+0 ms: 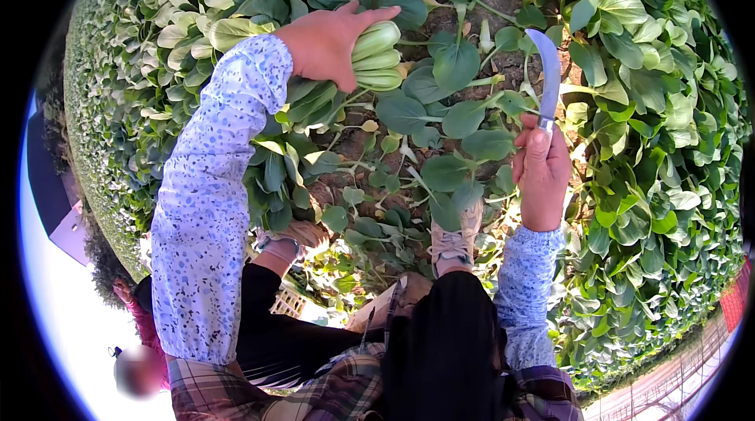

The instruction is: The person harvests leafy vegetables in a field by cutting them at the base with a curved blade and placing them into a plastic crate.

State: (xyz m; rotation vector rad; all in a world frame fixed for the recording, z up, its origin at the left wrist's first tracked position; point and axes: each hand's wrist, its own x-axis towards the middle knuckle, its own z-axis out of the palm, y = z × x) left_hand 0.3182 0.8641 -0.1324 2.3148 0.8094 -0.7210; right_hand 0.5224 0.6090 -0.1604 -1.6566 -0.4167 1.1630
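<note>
My left hand (pixel 327 43) is wrapped around a head of bok choy (pixel 377 55), its pale green stalk base facing right. The leaves of that head are mostly hidden beneath the hand and among the plants. In my right hand (pixel 542 170) is a curved harvesting knife (pixel 550 73), blade pointing up and away from me, handle inside the fist. The blade is apart from the bok choy in my left hand. Between the two hands, loose green leaves (pixel 457 67) and cut stubs lie on brown soil (pixel 501 2).
Dense leafy plants stand at left (pixel 177 55) and right (pixel 643 96). My shoe (pixel 457 235) rests on the ground ahead of my knees. A plastic crate (pixel 289 303) is partly visible by my legs. Another person (pixel 147 326) is at the lower left.
</note>
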